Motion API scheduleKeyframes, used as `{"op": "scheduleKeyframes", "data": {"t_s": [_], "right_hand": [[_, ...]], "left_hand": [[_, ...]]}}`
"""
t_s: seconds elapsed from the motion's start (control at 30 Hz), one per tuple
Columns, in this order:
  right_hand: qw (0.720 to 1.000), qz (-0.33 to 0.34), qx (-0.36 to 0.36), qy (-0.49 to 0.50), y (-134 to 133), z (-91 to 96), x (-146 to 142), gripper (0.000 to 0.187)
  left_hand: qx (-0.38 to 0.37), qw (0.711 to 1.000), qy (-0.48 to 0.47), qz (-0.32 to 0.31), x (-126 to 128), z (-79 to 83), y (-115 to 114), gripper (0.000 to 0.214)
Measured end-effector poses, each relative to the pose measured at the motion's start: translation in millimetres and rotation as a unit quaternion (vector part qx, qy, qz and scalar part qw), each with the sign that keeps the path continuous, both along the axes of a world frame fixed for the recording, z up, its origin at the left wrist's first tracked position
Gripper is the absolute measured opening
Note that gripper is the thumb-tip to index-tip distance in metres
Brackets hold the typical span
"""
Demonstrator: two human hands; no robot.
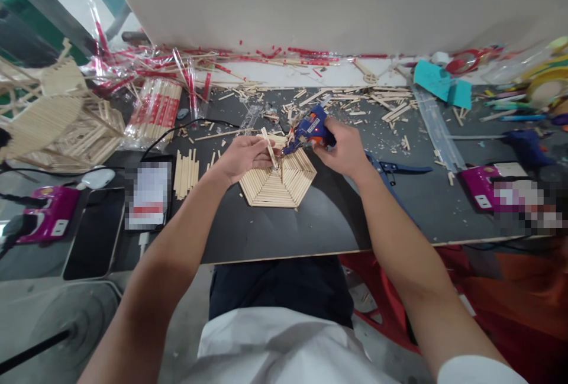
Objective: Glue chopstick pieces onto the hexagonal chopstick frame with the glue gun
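Fingers (260,148) of the left hand (243,159) are pinched shut on a thin wooden stick (268,148), tilted over the far edge of the hexagon (279,181). The right hand (344,150) is wrapped tight round a blue glue gun (310,126), nozzle down-left, just beside the stick's lower end; can't tell if they touch.

Head view, surroundings: loose cut sticks (186,174) lie just left of the hexagon. A black cable (177,132) runs behind the left wrist. Blue cutters (394,168) sit right behind the right forearm. Offcuts and wrapped stick packs (153,112) litter the back of the black tabletop (288,230). There is a purple box (44,218) far left and another (481,186) on the right. Teal paper (441,85) and tape rolls (548,85) are back right. Finished stick frames (57,123) are stacked far left. Nothing blocks the hexagon itself.

Writing: red print on the pack wrappers is too small to read; the phone screen (148,194) is blurred.

The hexagon is flat on the tabletop, centre, right in front of the person. It is pale wood, six wedges of parallel sticks meeting at the middle.
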State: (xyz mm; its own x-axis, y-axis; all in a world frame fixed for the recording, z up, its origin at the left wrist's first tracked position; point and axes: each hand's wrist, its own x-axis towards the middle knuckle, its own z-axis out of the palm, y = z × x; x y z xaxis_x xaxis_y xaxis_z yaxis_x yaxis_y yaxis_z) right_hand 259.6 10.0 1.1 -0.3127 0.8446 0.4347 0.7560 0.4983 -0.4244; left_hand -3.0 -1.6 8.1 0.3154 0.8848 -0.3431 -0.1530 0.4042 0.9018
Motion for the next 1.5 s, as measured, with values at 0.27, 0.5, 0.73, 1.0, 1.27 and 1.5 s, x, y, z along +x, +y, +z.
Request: {"op": "scheduleKeyframes", "data": {"t_s": [0.27, 0.5, 0.73, 1.0, 1.27, 1.5], "right_hand": [[0.997, 0.067, 0.026, 0.016, 1.4, -0.5, 0.4, 0.012], [0.997, 0.077, 0.016, 0.018, 1.7, -0.1, 0.0, 0.013], [0.996, 0.088, 0.023, 0.021, 2.7, -1.5, 0.0, 0.013], [0.997, 0.072, 0.026, 0.012, 3.3, -3.6, 0.4, 0.015], [0.999, 0.047, 0.016, 0.003, 3.6, -4.4, 1.4, 0.017], [0.999, 0.035, 0.019, 0.002, 2.8, -4.0, 0.3, 0.017]], "left_hand": [[0.007, 0.998, 0.057, -0.030, 2.7, 4.5, -2.1, 0.018], [0.010, 0.997, 0.066, -0.037, 3.5, 3.7, -2.3, 0.020], [0.017, 0.996, 0.077, -0.051, 4.0, 5.2, -3.1, 0.016], [0.017, 0.995, 0.081, -0.055, 3.4, 5.9, -3.2, 0.021], [0.018, 0.995, 0.083, -0.060, 3.5, 5.5, -2.5, 0.020], [0.016, 0.994, 0.090, -0.060, 2.9, 6.5, -3.0, 0.022]]}}
